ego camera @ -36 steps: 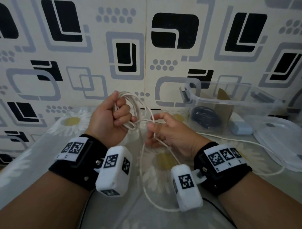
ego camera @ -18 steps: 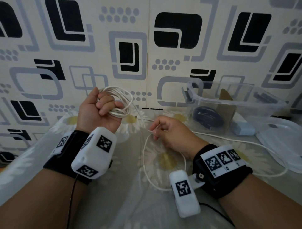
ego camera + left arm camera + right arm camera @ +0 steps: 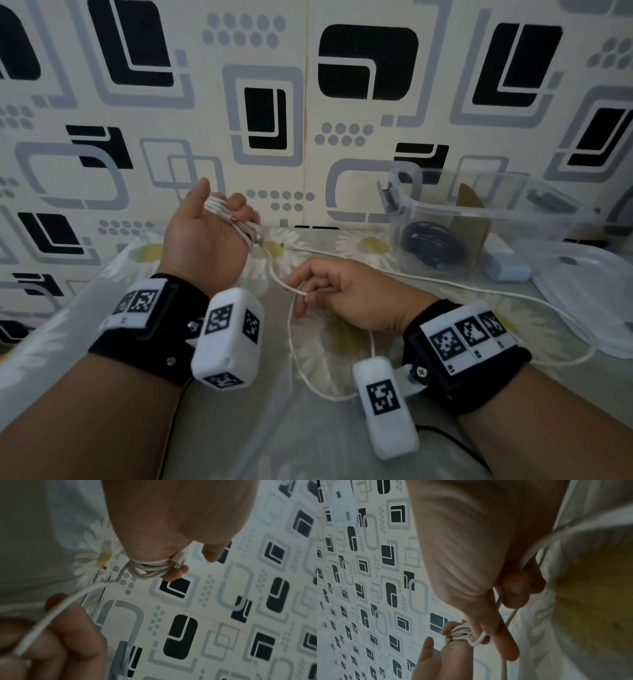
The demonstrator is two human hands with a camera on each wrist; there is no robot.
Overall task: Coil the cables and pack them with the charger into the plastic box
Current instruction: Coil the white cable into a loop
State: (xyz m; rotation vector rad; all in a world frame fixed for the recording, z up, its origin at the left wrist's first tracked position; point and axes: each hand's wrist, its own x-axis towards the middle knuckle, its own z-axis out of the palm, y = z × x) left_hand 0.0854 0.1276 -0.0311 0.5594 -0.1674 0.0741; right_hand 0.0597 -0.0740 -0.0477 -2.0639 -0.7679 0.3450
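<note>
My left hand (image 3: 219, 219) is raised near the wall, its fingers curled round a tight white cable coil (image 3: 236, 224) (image 3: 150, 568) (image 3: 460, 632). From the coil a loose strand (image 3: 277, 277) runs down to my right hand (image 3: 308, 294), which pinches it just above the cloth. The rest of the white cable (image 3: 479, 289) loops under my right wrist and trails right across the table. A clear plastic box (image 3: 493, 212) stands at the right, with a coiled black cable (image 3: 431, 245) inside. The pale blue charger (image 3: 507, 267) lies just beside the box.
The box's clear lid (image 3: 589, 301) lies at the far right of the table. A brown cardboard piece (image 3: 469, 219) stands inside the box. A patterned wall (image 3: 274, 102) rises right behind the daisy-print cloth (image 3: 239, 428).
My left hand swung left and turned palm up, drawing the loops tight into a small bundle. My right hand slid down along the loose strand and stayed low.
</note>
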